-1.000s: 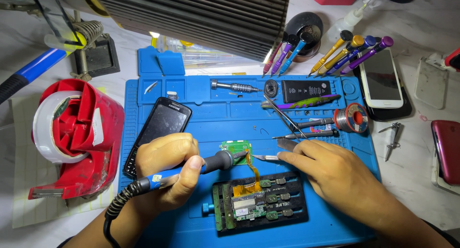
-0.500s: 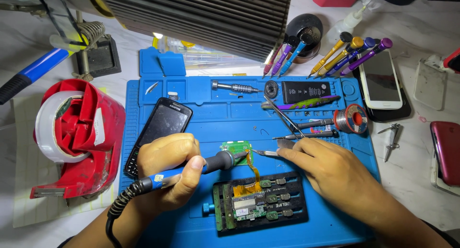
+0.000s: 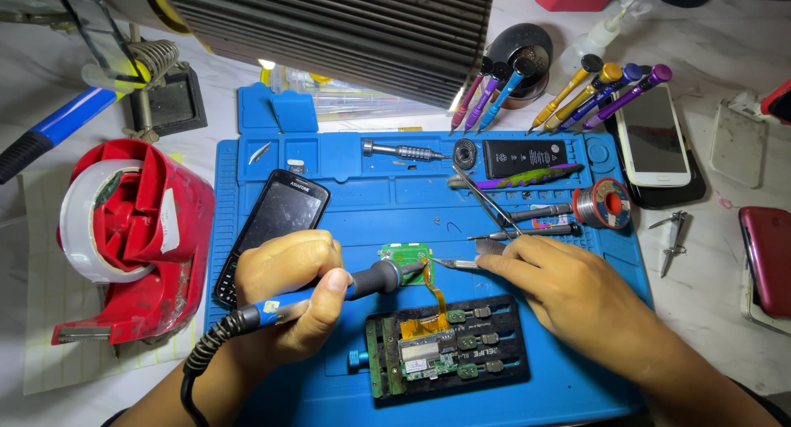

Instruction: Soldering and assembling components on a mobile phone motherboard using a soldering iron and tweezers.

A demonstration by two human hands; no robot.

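Observation:
My left hand (image 3: 288, 291) grips a blue-handled soldering iron (image 3: 346, 287), its tip resting on a small green circuit board (image 3: 405, 254) on the blue work mat (image 3: 395, 204). My right hand (image 3: 568, 291) pinches metal tweezers (image 3: 455, 264) whose points touch the same small board from the right. An orange flex cable (image 3: 435, 299) runs from that board down to a larger circuit board (image 3: 424, 357) clamped in a black holder (image 3: 494, 357) between my hands.
A black phone (image 3: 276, 225) lies left of my left hand. Spare tweezers (image 3: 486, 200), a battery (image 3: 527, 157), a solder spool (image 3: 606, 203) and screwdrivers (image 3: 577, 89) sit behind. A red tape dispenser (image 3: 132, 237) stands at left; phones (image 3: 652, 138) lie at right.

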